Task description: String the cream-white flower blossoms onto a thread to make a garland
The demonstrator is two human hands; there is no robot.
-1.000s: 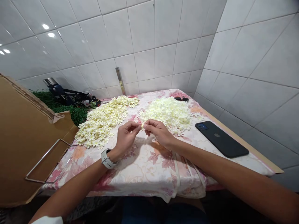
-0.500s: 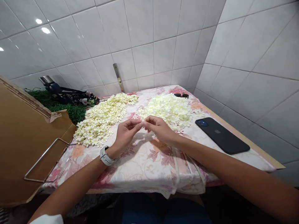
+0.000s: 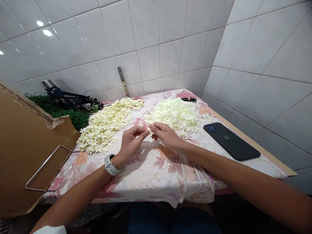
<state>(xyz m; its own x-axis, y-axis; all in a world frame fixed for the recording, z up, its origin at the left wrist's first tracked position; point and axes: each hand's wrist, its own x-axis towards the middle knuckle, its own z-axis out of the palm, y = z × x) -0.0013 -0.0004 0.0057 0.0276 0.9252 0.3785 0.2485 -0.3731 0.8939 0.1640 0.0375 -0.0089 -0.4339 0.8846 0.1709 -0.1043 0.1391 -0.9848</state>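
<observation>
My left hand [image 3: 133, 143] and my right hand [image 3: 165, 136] meet over the front of the table, thumbs and fingers pinched. Between their fingertips is a small pale yellow artificial flower [image 3: 150, 131], mostly covered by the fingers. Just behind my right hand lies a loose heap of whitish flower petals [image 3: 175, 112]. Left of my hands spreads a pile of cream artificial flowers [image 3: 104, 126], which look fuller and more yellow than the heap on the right. A pale watch [image 3: 112, 165] is on my left wrist.
A floral cloth [image 3: 146, 177] covers the table. On the right lies a black phone [image 3: 231, 141]; sunglasses [image 3: 188, 99] rest behind the petals. At left stand a cardboard box [image 3: 26, 156], green artificial grass [image 3: 75, 118] and a dark bottle [image 3: 55, 91]. A metal strip [image 3: 123, 81] leans on the tiled wall.
My fingertips have shifted slightly down and parted a little, so more of the pale flower shows between them. The piles look the same.
</observation>
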